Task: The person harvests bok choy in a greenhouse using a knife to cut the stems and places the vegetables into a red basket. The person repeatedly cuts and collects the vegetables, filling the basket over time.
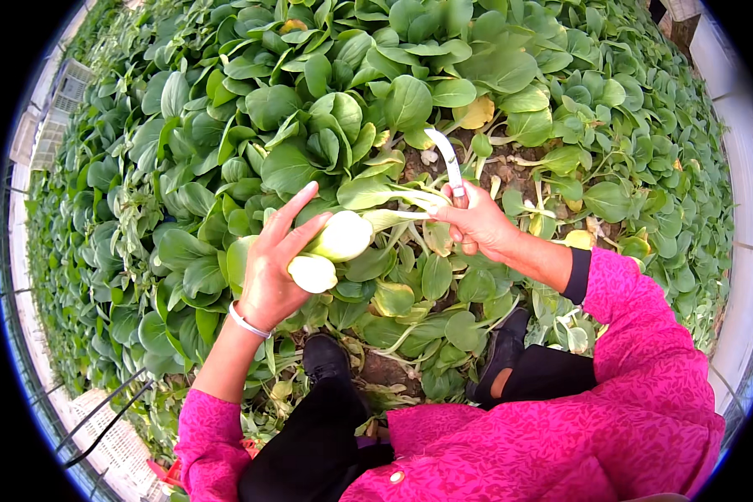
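Note:
My left hand (276, 270) holds two heads of bok choy (342, 237), their pale cut bases facing me and their leaves largely hidden behind the hand. In my right hand (477, 219) are a small curved harvesting knife (447, 157), its blade pointing up and away, and several pale leaf stalks (408, 204) pinched between thumb and fingers. Those stalks reach left to just beside the bok choy bases. Under both hands lie loose leaves (436, 276) on the soil.
Uncut bok choy (276, 106) grows densely ahead and to the left. Bare soil (502, 169) with stubs and yellowed leaves shows at right of centre. Plastic crates (69, 88) stand at the far left, and a white crate (110, 439) at lower left. My dark shoes (326, 357) stand among fallen leaves.

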`<act>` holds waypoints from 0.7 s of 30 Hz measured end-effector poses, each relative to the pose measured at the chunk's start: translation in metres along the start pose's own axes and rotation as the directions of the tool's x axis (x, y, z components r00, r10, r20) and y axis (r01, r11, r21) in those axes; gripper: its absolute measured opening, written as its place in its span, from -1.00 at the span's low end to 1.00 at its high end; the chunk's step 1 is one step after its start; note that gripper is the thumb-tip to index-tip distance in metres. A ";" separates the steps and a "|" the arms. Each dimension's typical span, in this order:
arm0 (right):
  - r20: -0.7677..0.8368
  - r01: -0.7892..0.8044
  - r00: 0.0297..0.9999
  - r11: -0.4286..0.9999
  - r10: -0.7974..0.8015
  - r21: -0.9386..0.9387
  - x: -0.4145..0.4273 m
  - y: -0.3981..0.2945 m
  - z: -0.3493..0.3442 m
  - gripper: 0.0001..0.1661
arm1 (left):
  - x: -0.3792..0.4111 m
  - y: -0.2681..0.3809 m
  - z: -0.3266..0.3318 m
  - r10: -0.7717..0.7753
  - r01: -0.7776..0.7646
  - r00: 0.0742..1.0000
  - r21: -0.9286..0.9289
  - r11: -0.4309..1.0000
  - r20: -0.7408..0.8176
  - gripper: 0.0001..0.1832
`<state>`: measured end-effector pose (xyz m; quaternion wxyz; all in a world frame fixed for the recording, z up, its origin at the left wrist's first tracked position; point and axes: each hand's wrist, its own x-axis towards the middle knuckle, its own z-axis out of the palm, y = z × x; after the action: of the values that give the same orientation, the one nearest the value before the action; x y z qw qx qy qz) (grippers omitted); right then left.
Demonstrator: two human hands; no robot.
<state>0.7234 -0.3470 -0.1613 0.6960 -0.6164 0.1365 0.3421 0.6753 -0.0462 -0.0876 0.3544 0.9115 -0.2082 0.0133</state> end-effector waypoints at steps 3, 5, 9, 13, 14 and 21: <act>-0.004 -0.041 0.999 0.993 0.041 -0.112 -0.030 -0.028 -0.013 -0.57 | 0.001 0.042 0.004 0.162 -0.161 0.987 -0.062 0.985 0.002 -0.33; -0.008 -0.086 0.996 0.979 0.086 -0.183 -0.048 -0.037 -0.013 -0.57 | 0.003 0.063 0.010 0.207 -0.199 0.974 -0.096 0.975 0.092 -0.29; 0.120 0.010 0.992 0.926 0.038 -0.377 -0.081 -0.038 -0.008 -0.58 | 0.011 0.085 0.021 0.289 -0.265 0.941 -0.151 0.952 0.176 -0.20; 0.175 0.156 0.979 0.936 -0.104 -0.316 -0.090 -0.032 0.002 -0.62 | 0.014 0.096 0.026 0.155 -0.072 0.952 -0.300 0.951 0.263 -0.37; 0.223 0.192 0.966 0.937 -0.129 -0.291 -0.092 -0.031 0.002 -0.64 | 0.012 0.096 0.026 0.085 0.031 0.944 -0.340 0.940 0.320 -0.37; 0.276 -0.157 0.951 0.987 0.139 0.043 -0.099 -0.030 0.025 -0.66 | -0.016 0.080 0.040 -0.320 0.511 0.859 -0.670 0.538 0.399 -0.52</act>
<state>0.6647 -0.3539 -0.0723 0.7001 -0.5287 0.0965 0.4701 0.6244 -0.1196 -0.0692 0.6674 0.6961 -0.0092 -0.2644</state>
